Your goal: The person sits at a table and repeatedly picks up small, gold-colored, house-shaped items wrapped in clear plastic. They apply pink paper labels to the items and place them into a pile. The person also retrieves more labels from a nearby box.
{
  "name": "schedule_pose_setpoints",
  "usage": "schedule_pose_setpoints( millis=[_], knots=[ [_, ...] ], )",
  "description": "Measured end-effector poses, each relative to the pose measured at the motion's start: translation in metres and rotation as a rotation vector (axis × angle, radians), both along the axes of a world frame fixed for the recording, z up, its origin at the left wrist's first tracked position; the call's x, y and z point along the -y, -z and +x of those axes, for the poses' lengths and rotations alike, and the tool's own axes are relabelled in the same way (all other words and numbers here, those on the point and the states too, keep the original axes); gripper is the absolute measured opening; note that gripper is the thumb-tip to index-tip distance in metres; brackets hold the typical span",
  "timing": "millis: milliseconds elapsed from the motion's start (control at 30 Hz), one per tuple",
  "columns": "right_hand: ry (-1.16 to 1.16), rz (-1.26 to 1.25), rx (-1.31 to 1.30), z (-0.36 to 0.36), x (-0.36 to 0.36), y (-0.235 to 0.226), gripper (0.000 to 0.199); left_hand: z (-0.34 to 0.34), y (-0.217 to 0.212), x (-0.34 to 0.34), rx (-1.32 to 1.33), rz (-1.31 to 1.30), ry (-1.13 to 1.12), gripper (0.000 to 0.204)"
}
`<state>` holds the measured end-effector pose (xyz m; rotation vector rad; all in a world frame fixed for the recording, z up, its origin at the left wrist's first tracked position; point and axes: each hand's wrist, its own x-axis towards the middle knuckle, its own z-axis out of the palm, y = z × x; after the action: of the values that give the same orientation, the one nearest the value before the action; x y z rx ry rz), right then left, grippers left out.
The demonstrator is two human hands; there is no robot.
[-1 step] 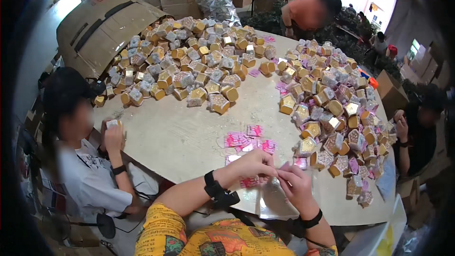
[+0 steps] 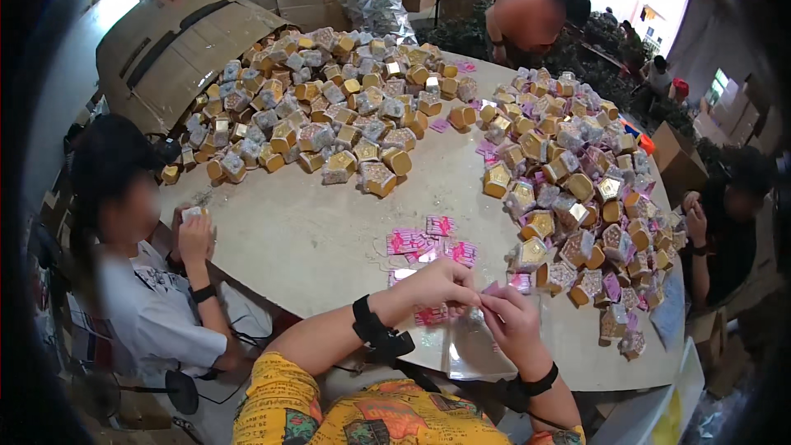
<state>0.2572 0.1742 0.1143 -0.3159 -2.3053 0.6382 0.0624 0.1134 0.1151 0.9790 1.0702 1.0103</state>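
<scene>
Over the near edge of the table, my left hand (image 2: 441, 284) and my right hand (image 2: 512, 311) meet with their fingertips pinched together. A small pink card (image 2: 492, 288) shows between them, mostly covered by the fingers. Just beyond my left hand lie several pink-and-white striped cards (image 2: 404, 241) with bright pink ribbon. One more striped card (image 2: 430, 315) is partly hidden under that hand. Below my fingers, a clear plastic bag (image 2: 478, 358) rests at the table edge.
Gold and silvery house-shaped ornaments form one heap (image 2: 317, 103) at the far left and another (image 2: 577, 189) on the right, with pink cards among them. A cardboard box (image 2: 177, 41) lies behind the left heap. Co-workers sit at left (image 2: 156, 305) and right; another bends over at the back.
The whole view shifts very slightly. My hands keep the same pinch on the small card.
</scene>
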Motion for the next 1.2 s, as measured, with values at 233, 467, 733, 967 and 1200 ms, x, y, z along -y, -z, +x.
schedule_pose_setpoints(
  millis=[233, 467, 733, 967, 1200],
  knots=[
    [0.009, 0.338, 0.111, 0.004, -0.005, 0.003, 0.027, -0.003, 0.018, -0.010, 0.143, -0.134, 0.036, 0.010],
    [0.019, 0.355, 0.171, 0.005, -0.006, 0.004, 0.022, 0.001, 0.016, -0.015, 0.109, -0.177, 0.053, 0.013],
    [0.204, 0.056, 0.068, 0.015, -0.008, 0.000, 0.016, -0.111, 0.039, -0.101, -1.640, 0.494, -0.470, 0.018],
    [0.145, 0.085, 0.005, 0.011, -0.007, -0.007, 0.017, -0.182, 0.053, -0.111, -1.725, 0.268, -0.467, 0.043],
    [0.143, -0.020, -0.038, 0.016, -0.006, -0.008, 0.012, -0.171, 0.043, -0.118, -1.727, 0.487, -0.518, 0.031]
  ],
)
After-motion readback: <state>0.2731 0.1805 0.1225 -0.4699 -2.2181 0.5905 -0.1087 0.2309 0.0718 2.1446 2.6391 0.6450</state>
